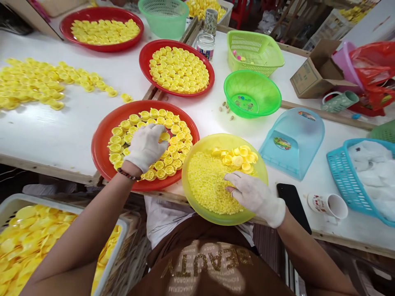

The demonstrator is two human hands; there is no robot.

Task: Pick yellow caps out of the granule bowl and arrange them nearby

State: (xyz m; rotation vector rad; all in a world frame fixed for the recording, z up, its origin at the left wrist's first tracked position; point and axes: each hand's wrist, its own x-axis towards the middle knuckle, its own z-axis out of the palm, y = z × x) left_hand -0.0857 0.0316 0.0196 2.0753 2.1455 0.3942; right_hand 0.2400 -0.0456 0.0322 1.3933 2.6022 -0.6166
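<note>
My left hand [146,146], in a white glove, is over the orange-red tray [99,144]. Its thumb and fingers close around a small round yellow plastic cup [165,136]. Many similar cups [169,169] stand in rings on that tray, several with small bits inside. My right hand [251,193], also gloved, reaches into the yellow bowl [263,168]. Its bent fingers touch the small yellow pellets [206,185]; whatever they pinch is hidden. Smooth yellow round pieces [239,158] lie heaped at the bowl's far side.
Two more red trays [211,80] of yellow pieces stand behind. Loose yellow pieces [33,84] spread across the left table. Rightward are a green basin [274,96], blue dustpan [308,139], black phone [293,205] and mug [317,202]. A filled crate [121,230] stands below left.
</note>
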